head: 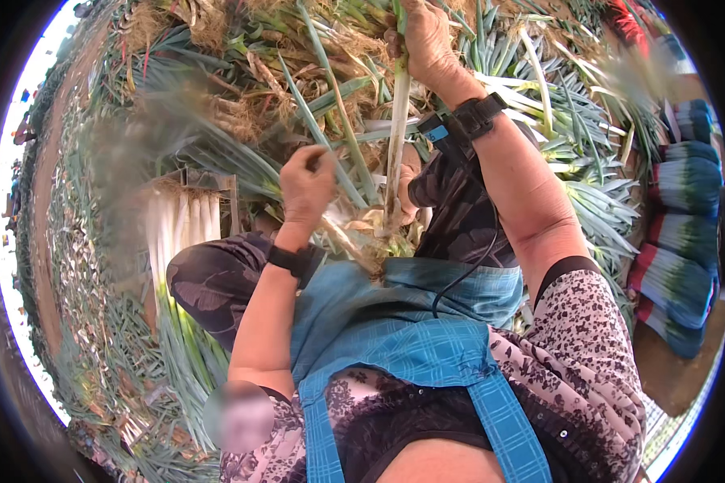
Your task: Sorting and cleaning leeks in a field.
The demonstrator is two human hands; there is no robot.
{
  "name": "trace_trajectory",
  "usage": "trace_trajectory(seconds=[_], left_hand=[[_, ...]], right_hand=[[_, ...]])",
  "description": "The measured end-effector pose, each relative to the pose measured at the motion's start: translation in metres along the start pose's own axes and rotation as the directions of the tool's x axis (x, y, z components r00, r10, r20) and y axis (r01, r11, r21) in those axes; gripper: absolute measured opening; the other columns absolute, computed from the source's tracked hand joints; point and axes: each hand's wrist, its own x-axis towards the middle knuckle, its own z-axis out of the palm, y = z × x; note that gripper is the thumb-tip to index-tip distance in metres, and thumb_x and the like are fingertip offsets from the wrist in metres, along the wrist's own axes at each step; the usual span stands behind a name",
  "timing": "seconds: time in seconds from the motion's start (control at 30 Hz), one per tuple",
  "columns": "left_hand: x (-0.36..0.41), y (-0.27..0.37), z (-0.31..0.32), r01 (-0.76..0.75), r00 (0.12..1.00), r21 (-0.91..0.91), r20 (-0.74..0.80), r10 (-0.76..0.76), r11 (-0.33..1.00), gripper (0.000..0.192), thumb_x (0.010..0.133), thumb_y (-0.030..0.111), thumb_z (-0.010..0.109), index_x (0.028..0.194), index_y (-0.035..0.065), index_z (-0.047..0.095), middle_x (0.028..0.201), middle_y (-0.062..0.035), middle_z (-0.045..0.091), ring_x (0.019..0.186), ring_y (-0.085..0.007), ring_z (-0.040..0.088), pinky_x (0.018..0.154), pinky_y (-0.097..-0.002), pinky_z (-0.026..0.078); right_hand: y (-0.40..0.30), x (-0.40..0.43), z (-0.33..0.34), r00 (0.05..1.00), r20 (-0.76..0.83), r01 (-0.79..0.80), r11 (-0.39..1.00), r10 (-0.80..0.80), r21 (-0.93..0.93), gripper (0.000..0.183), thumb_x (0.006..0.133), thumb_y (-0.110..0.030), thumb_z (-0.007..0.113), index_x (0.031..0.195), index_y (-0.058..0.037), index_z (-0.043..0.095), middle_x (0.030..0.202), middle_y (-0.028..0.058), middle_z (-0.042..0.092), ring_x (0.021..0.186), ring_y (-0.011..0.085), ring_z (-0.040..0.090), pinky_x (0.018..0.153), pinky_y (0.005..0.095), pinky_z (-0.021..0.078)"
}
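Observation:
My left hand [307,184] is raised at left of centre, slightly blurred, its fingers curled; whether anything thin is between them I cannot tell. At the top, my right hand [426,45] grips the green part of a large green onion [397,121]. Its pale shaft runs down between my legs, with the root end near the lap of my blue checked apron [423,290]. Beside the shaft lie loose dry skins [362,224]. Long green leaves [347,121] slant between my hands.
Unpeeled onions with roots [241,115] lie in a heap ahead. Cleaned white onions [184,220] rest in a small frame [234,202] at left. More green onions [598,199] lie at right, near stacked bundles [683,278]. A black cable [480,262] hangs from my right arm.

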Motion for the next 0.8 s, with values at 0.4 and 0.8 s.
trace_trajectory(seconds=[0.4,0.8], left_hand=[[-0.002,0.053,0.039,-0.244,0.963,0.063,0.136,0.234,0.968,0.015,0.078,0.009,0.072,0.081,-0.006,0.068,0.067,-0.0099,0.064,0.058,-0.0179,0.061,0.058,-0.0289,0.048],[-0.034,-0.104,-0.029,0.342,0.908,0.552,0.016,-0.419,0.761,0.028,0.072,0.025,0.074,0.062,0.0004,0.067,0.067,-0.0186,0.065,0.059,-0.0259,0.063,0.058,-0.0383,0.049]], right_hand=[[0.023,0.005,0.004,0.721,-0.023,0.51,0.552,-0.693,-0.66,0.034,0.096,-0.029,0.045,0.096,0.0026,0.057,0.057,0.0114,0.05,0.052,0.025,0.055,0.051,0.0382,0.0465],[-0.008,0.028,-0.081,0.929,-0.256,-0.101,0.847,0.268,0.522,0.027,0.098,-0.031,0.044,0.09,-0.0065,0.054,0.068,0.0084,0.052,0.046,0.0189,0.046,0.04,0.0329,0.0391]])
